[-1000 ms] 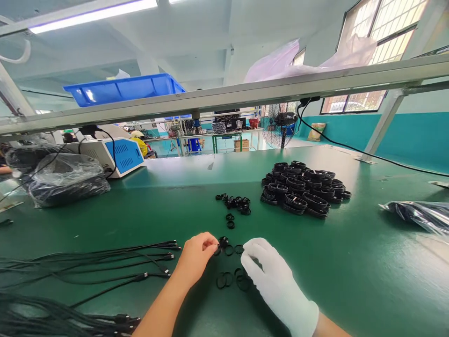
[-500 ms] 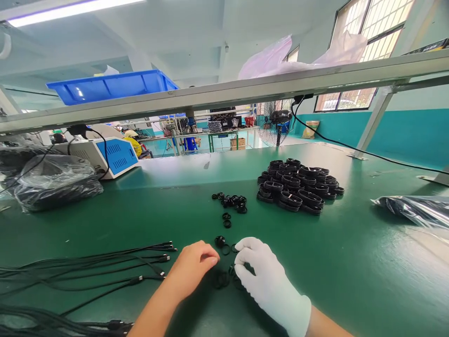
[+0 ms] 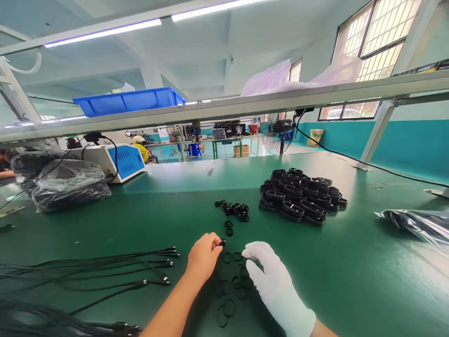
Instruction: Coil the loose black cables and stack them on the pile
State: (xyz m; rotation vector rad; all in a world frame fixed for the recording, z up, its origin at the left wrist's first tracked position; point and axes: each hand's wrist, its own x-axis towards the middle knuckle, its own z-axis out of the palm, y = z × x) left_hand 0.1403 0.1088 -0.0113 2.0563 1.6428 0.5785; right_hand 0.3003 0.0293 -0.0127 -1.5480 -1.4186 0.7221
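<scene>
My left hand [image 3: 204, 255], bare, pinches a small black ring bundle [image 3: 222, 242] between thumb and fingers. My right hand [image 3: 268, 271] wears a white glove; its fingers are curved, with a gap between thumb and forefinger and nothing seen in them. Thin black rings [image 3: 227, 257] lie loose on the green table between and below the hands, one close to the gloved fingertips. Farther off is a small heap of black rings [image 3: 236, 209], with a couple more just in front of it. Black cables with plugs [image 3: 154, 263] stretch out left of my bare hand.
Coiled black cables [image 3: 300, 196] are piled at the back right. Plastic-wrapped goods lie at the right edge, and a plastic bag [image 3: 70, 185] sits at the left beside a blue-and-white machine [image 3: 121, 159]. A shelf beam [image 3: 217, 110] with a blue tray crosses above the table.
My left hand has moved slightly forward and right and now pinches the ring bundle. My right hand has drawn a little to the right, uncovering more loose rings. The view has tilted up.
</scene>
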